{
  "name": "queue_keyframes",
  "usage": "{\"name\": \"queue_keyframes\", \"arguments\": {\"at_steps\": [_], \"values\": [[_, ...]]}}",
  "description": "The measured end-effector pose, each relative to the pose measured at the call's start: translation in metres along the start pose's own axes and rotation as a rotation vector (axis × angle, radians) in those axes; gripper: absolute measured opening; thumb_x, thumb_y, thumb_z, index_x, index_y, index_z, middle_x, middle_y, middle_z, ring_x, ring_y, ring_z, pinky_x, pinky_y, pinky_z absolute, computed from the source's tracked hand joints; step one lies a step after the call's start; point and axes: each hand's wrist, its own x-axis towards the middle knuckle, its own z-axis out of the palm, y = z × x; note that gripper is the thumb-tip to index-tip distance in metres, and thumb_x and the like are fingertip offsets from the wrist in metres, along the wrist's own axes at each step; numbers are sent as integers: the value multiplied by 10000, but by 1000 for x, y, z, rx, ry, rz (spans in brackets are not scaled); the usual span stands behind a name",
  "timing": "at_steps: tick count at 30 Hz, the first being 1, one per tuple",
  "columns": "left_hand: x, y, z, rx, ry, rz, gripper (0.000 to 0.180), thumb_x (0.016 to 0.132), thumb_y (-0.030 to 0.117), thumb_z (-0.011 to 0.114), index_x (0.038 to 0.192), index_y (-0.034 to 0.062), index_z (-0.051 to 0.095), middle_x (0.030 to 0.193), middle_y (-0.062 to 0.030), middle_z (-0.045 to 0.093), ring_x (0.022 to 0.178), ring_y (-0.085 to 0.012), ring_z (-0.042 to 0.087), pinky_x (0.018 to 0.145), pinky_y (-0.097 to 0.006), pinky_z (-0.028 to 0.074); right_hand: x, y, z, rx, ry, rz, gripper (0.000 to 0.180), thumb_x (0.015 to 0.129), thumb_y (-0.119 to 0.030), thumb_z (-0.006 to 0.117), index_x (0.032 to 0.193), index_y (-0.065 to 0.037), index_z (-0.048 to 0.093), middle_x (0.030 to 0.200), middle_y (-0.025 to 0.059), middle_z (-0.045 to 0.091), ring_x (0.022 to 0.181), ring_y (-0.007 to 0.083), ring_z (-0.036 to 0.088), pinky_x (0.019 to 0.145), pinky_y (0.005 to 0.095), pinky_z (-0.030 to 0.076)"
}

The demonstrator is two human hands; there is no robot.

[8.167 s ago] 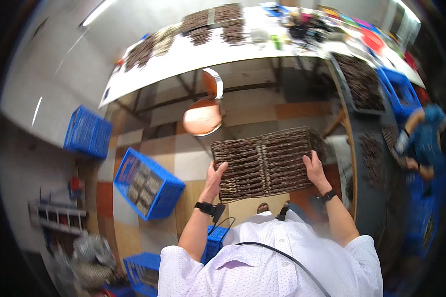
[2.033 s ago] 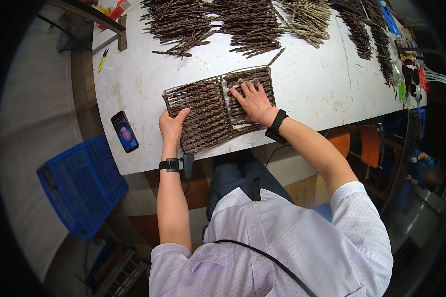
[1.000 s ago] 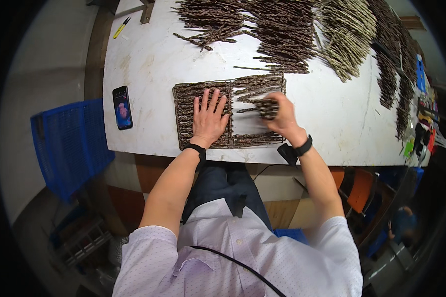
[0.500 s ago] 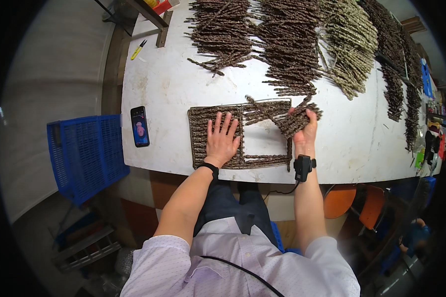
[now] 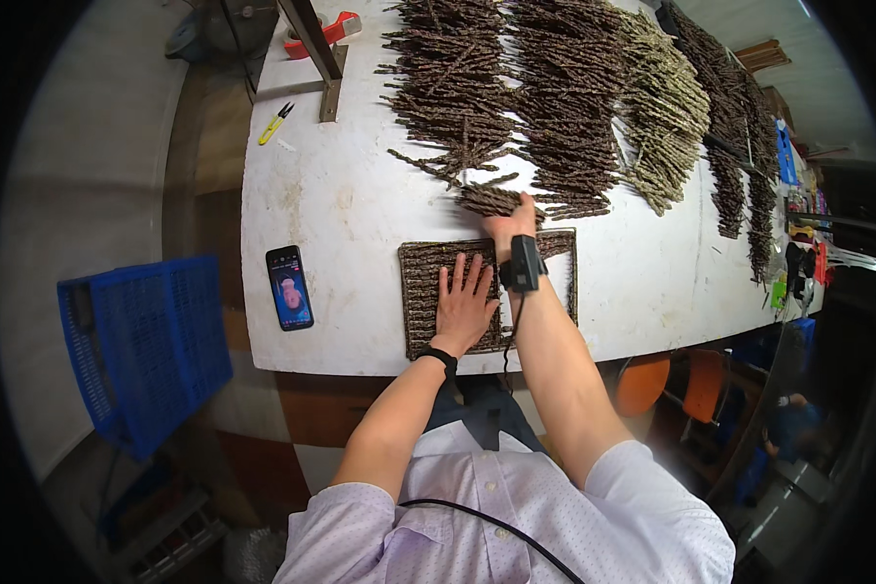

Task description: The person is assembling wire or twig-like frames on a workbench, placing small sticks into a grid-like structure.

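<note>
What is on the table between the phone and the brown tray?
Nothing. In the head view, only bare white table shows between the phone and the tray under the left hand.

the tray [image 5: 419, 292] lies at the counter's [image 5: 341, 195] near edge, at 6 o'clock. the left hand [image 5: 463, 304] rests flat on it. the right hand [image 5: 512, 220] reaches past the tray's far rim, touching a bundle of sticks [image 5: 492, 200] at 12 o'clock. the stick heaps [image 5: 545, 88] spread behind, from 12 to 2 o'clock. the phone [image 5: 289, 287] lies at 9 o'clock of the tray, the crate [image 5: 141, 341] on the floor beyond it.
</note>
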Motion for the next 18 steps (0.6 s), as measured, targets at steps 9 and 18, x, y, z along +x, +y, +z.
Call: {"name": "queue_keyframes", "arguments": {"at_steps": [9, 18], "values": [[-13, -27, -23, -39, -118, 137, 561, 877, 384, 602, 1344, 84, 515, 1512, -131, 341, 1450, -317, 191, 1171, -535, 143, -41, 35, 13, -272, -24, 29, 547, 1026, -297, 441, 1452, -27, 230, 1282, 379, 387, 1194, 508, 455, 1014, 589, 438], [-11, -39, -15, -58, -98, 237, 582, 887, 411, 575, 1392, 137, 484, 1533, -110, 318, 1450, -308, 199, 1167, -532, 150, 24, 20, 54, -421, -232, -73, 315, 1011, -195, 459, 1221, 31, 398, 1082, 286, 551, 915, 354, 634, 660, 326, 630]]}}
